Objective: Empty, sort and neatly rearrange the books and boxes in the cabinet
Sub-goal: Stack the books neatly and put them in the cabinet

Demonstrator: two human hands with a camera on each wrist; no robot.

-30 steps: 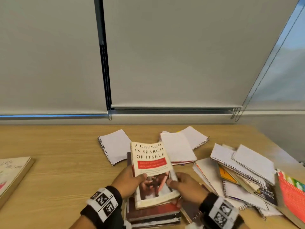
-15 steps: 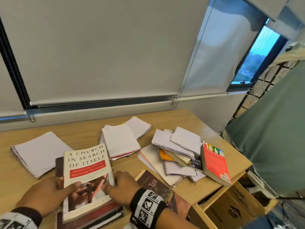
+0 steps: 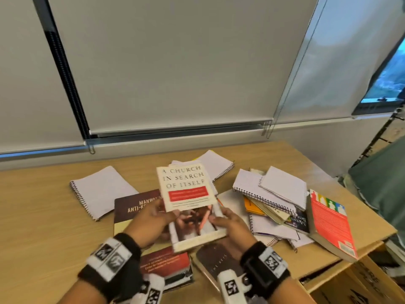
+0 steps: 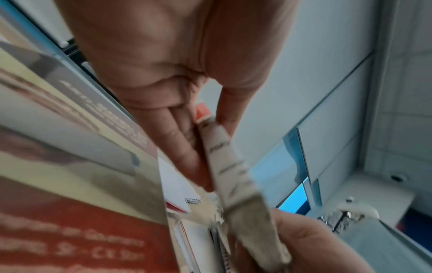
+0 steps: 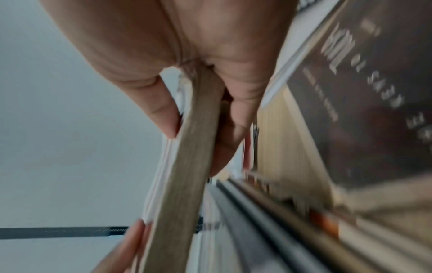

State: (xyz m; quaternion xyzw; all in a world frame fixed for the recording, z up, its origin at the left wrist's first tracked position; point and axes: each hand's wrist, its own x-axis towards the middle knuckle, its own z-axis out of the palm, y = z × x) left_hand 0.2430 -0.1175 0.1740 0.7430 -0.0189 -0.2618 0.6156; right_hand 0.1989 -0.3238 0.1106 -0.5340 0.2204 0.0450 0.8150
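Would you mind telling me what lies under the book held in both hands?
Under the raised white book, gripped by the left hand and right hand, lie a maroon book and a dark brown book. Their covered parts stay hidden.

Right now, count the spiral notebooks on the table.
5 show coils: a lone notebook at left, a far notebook behind the held book, two top notebooks piled at right, a bottom notebook beneath them. Others may be hidden.

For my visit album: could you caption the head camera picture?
Both hands, left hand and right hand, lift the book "A Church in Search of Itself" above scattered spiral notebooks on a wooden desk.
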